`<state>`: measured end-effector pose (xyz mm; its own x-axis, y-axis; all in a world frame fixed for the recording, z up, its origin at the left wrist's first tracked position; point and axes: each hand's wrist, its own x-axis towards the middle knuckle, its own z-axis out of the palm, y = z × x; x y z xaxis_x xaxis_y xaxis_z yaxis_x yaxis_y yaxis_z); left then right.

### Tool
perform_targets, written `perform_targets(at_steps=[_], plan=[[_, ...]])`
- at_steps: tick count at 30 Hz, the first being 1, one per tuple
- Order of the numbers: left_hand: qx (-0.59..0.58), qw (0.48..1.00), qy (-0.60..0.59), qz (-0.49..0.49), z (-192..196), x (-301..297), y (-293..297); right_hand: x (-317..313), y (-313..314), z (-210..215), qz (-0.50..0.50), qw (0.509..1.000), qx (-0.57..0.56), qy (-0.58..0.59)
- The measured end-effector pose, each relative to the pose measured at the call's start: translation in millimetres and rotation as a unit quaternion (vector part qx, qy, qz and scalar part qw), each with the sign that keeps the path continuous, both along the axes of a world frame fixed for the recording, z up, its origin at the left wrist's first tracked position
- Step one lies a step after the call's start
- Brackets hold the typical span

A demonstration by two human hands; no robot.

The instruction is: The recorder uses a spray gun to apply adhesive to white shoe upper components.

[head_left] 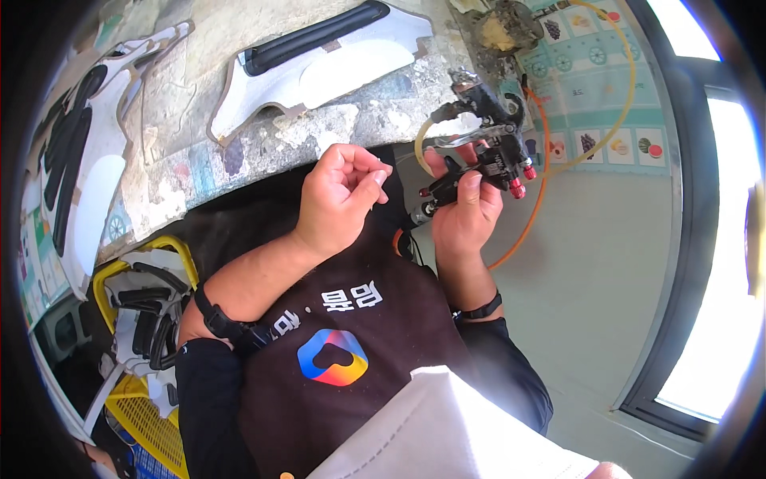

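At the near right corner of the desk, a black spray gun is hanging in the air, being held up in front of the person. Right hand is grasping it from below: thumb pressing on the near side of the dark body, fingers wrapping behind, partly hidden. Left hand is curling in, thumb and fingertips pinching close together, well apart from the gun; cannot tell whether anything tiny is sitting between them.

Hoses: an orange hose and a yellow hose are looping near the gun on its right; exact joins not readable.

Handling, my judgement: gun is looking stiff and dense, probably heavy for its bulk, with smooth metal likely turning slippery under residue. Hoses are probably flexing softly but tugging at the body. Red knobs are sticking out and likely easy to knock or turn. Best hold seems to be the body between palm and thumb, as the right hand is doing, fingers keeping off the knobs and fittings.

Around: a white panel with a black padded strip is lying on the desk; similar pieces are filling a yellow basket at lower left.
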<state>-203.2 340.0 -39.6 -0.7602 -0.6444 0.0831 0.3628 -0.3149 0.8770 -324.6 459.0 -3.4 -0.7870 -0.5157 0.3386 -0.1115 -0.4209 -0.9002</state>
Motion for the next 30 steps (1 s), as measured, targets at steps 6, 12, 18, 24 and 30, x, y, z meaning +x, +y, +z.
perform_targets(at_steps=[6, 12, 18, 24, 30], plan=[[-0.025, 0.999, -0.002, -0.029, -0.5, 4.6, -1.3, -29.1, 13.3, 9.4, -0.086, 0.996, 0.005, 0.025], [-0.247, 0.962, -0.107, -0.035, -8.3, 31.3, -21.4, -62.3, 44.4, 38.7, -0.147, 0.988, -0.045, 0.024], [-0.343, 0.916, -0.206, -0.031, -32.6, 79.9, -44.0, -72.3, 61.3, 48.6, -0.115, 0.993, 0.008, 0.026], [-0.487, 0.807, -0.334, -0.023, -73.5, 151.8, -70.9, -72.4, 52.9, 57.9, 0.019, 0.985, -0.04, -0.167], [-0.447, 0.825, -0.347, -0.012, -63.5, 186.8, -78.9, -63.5, 40.6, 87.9, 0.006, 0.999, -0.031, -0.017]])
